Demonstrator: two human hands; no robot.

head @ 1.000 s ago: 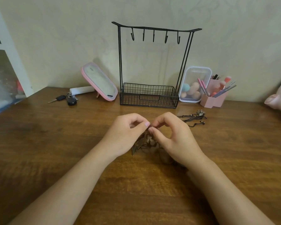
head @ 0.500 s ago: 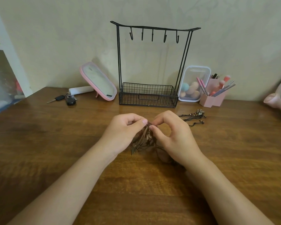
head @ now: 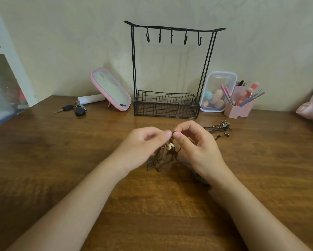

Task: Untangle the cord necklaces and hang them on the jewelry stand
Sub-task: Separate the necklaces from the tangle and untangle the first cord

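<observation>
Five empty hooks [head: 171,38] top the jewelry stand [head: 166,104] at the back. Before it, left hand [head: 143,144] and right hand [head: 197,145] pinch the necklace tangle [head: 167,154] over the table [head: 61,160]. It looks limp, light cord, likely best held beside knots, not beads [head: 170,146].

The counter [head: 61,160] is brown wood with visible grain and a soft shine. The jewelry stand [head: 166,109] is thin black wire metal, matt. The cord necklaces [head: 167,153] are brown cord.
</observation>
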